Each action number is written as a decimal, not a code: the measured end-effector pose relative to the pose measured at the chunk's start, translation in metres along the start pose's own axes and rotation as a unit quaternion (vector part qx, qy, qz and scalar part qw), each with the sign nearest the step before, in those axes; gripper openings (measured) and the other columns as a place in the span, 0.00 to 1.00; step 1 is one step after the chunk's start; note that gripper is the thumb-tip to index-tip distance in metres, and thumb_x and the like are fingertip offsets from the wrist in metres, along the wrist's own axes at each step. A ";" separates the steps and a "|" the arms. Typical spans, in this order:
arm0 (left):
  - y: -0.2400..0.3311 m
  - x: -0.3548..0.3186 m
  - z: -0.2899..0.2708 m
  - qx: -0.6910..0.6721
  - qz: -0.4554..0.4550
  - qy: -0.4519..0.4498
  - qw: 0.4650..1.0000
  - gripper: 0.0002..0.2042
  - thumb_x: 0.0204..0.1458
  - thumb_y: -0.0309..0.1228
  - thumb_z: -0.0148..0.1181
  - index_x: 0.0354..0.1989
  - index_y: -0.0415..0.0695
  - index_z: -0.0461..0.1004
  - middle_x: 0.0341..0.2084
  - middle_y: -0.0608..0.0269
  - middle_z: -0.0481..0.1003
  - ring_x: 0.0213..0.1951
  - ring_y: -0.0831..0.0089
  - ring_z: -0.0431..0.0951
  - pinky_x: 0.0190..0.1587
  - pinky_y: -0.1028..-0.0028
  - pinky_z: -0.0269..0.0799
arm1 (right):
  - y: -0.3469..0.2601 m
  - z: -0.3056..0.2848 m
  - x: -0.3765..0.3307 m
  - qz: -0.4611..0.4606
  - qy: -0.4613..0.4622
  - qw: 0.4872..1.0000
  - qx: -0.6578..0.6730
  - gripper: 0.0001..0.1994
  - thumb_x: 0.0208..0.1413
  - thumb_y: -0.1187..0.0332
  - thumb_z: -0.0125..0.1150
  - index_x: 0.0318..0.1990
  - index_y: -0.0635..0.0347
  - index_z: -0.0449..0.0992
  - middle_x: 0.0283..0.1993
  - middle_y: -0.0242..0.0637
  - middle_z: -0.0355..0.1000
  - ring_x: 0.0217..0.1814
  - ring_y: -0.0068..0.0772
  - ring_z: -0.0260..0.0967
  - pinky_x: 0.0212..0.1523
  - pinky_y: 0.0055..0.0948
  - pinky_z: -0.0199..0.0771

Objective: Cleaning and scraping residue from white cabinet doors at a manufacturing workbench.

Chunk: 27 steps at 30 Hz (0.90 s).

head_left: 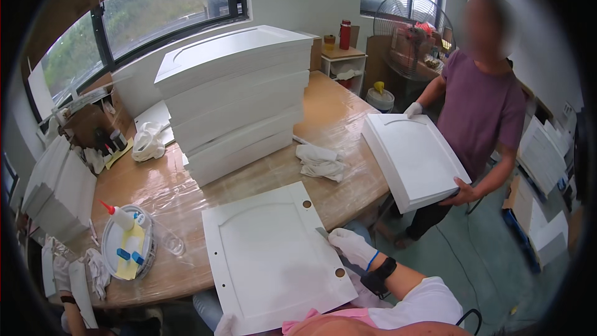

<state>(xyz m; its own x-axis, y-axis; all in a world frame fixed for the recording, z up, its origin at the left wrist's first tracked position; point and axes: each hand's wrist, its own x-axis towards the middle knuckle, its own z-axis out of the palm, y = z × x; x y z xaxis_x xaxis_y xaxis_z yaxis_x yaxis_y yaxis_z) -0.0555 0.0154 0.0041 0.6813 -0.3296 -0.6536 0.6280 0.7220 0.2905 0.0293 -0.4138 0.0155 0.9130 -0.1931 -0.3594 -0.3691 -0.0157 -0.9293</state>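
**White cabinet door on the plastic-wrapped bench**

Daylight from wide windows falls on a curved wooden worktable (336, 124) wrapped in clear film, and the tall stack of white doors (233, 99) at its middle serves as the landmark. Directly in front of that stack, at the near table edge and partly overhanging it, lies a white cabinet door (273, 255) with an arched recessed panel and two round hinge holes along its right side.

The right hand (351, 246), in a white glove with a dark wrist strap, rests at the door's right edge with fingers curled around what looks like a small blade; the grip itself is too small to make out fully. The left hand (225, 325) shows only as a gloved bit at the door's lower-left corner, and I cannot tell how its fingers stand.

The door looks stiff, flat and moderately heavy, with a smooth painted face that would likely mark or chip; holding it by two opposite edges seems safest.

Left of the stack sits a round tray (127, 249) holding a white squeeze bottle with a red tip, a yellow sheet and small blue pieces. Right of the stack lie crumpled white rags (322, 162), and beyond them a co-worker (482, 106) in a purple shirt carries another white door (413, 158). Behind the stack, a red flask (344, 34) stands on a small shelf.
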 end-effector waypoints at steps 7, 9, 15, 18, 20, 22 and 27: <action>0.000 0.061 -0.091 -0.063 -0.040 -0.108 0.991 0.26 0.65 0.38 0.53 0.66 0.34 0.62 0.61 0.51 0.71 0.61 0.58 0.70 0.64 0.61 0.66 | -0.001 0.003 -0.012 -0.018 0.001 0.999 -0.033 0.07 0.65 0.64 0.56 0.39 0.57 0.75 0.29 0.24 0.67 0.28 0.17 0.61 0.28 0.20 0.60; -0.003 0.061 -0.094 -0.042 -0.020 -0.121 0.992 0.27 0.65 0.38 0.54 0.67 0.34 0.62 0.61 0.52 0.70 0.61 0.59 0.70 0.64 0.61 0.66 | 0.007 -0.002 -0.016 -0.028 0.007 0.998 -0.060 0.08 0.64 0.64 0.56 0.39 0.57 0.75 0.29 0.25 0.68 0.28 0.17 0.61 0.28 0.20 0.60; -0.008 0.052 -0.075 0.020 0.040 -0.140 0.989 0.28 0.63 0.39 0.56 0.66 0.34 0.62 0.60 0.50 0.71 0.60 0.56 0.71 0.63 0.59 0.67 | -0.007 0.004 -0.043 -0.091 0.027 0.974 -0.205 0.08 0.62 0.65 0.55 0.38 0.59 0.75 0.28 0.27 0.67 0.27 0.19 0.60 0.26 0.22 0.59; -0.002 0.026 -0.034 0.100 0.127 -0.181 0.970 0.27 0.63 0.37 0.52 0.65 0.30 0.61 0.56 0.44 0.72 0.56 0.52 0.75 0.55 0.55 0.75 | 0.002 0.004 -0.044 -0.033 0.024 0.995 -0.096 0.08 0.61 0.65 0.54 0.39 0.59 0.75 0.28 0.28 0.67 0.26 0.20 0.60 0.25 0.22 0.59; -0.005 0.023 -0.042 0.118 0.163 -0.190 0.961 0.26 0.64 0.37 0.50 0.64 0.29 0.61 0.55 0.42 0.72 0.54 0.51 0.76 0.53 0.53 0.78 | 0.001 0.007 -0.047 0.002 0.019 0.999 -0.046 0.07 0.62 0.66 0.54 0.38 0.58 0.74 0.27 0.27 0.66 0.25 0.21 0.60 0.24 0.23 0.58; -0.003 0.034 -0.049 0.025 0.094 -0.199 0.975 0.27 0.65 0.36 0.48 0.67 0.30 0.57 0.58 0.39 0.70 0.55 0.44 0.75 0.51 0.45 0.79 | -0.007 0.009 -0.058 0.015 0.008 1.000 -0.014 0.06 0.63 0.66 0.54 0.37 0.58 0.74 0.27 0.27 0.66 0.24 0.20 0.60 0.23 0.23 0.58; -0.009 0.029 -0.038 0.036 0.136 -0.225 0.964 0.27 0.65 0.36 0.48 0.66 0.30 0.58 0.57 0.39 0.70 0.53 0.45 0.77 0.49 0.49 0.81 | 0.010 0.003 -0.049 0.008 -0.017 0.998 0.054 0.06 0.63 0.67 0.53 0.34 0.56 0.72 0.25 0.26 0.63 0.23 0.20 0.58 0.22 0.24 0.57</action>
<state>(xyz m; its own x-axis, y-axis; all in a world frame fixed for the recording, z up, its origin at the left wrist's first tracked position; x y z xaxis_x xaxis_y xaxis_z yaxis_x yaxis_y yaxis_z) -0.0559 0.0224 -0.0442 0.9081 -0.3771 -0.1821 0.4174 0.7796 0.4669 -0.0184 -0.4011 0.0232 0.9131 -0.1591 -0.3754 -0.3645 0.0940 -0.9264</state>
